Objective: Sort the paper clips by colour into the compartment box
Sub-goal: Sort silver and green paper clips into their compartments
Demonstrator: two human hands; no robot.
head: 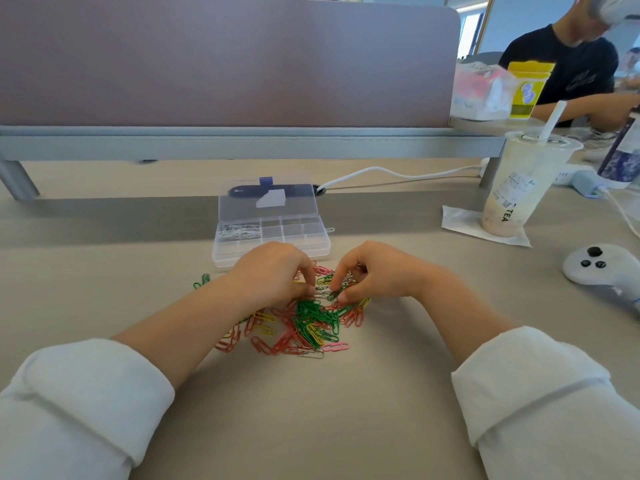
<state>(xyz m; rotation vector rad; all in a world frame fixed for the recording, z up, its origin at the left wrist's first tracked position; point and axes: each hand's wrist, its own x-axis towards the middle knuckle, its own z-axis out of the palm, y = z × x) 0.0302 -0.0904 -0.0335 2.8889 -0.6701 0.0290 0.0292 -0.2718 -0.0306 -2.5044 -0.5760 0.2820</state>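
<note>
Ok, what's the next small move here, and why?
Probably ease the pale clip free of the pile: left hand and right hand both pinch it, and white clips already lie at the left end of the compartment box.

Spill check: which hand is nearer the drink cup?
Right. The right hand is over the paper clips, left of the cup; the left hand is farther left, by the box.

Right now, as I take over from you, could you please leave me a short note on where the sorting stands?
Left hand and right hand: each in a pinch grip on pale clips at the far edge of the pile.
Compartment box: open, behind the hands.
Done: white clips in its far-left compartment.
To do: the pile of red, green, yellow and pink clips on the desk.
</note>
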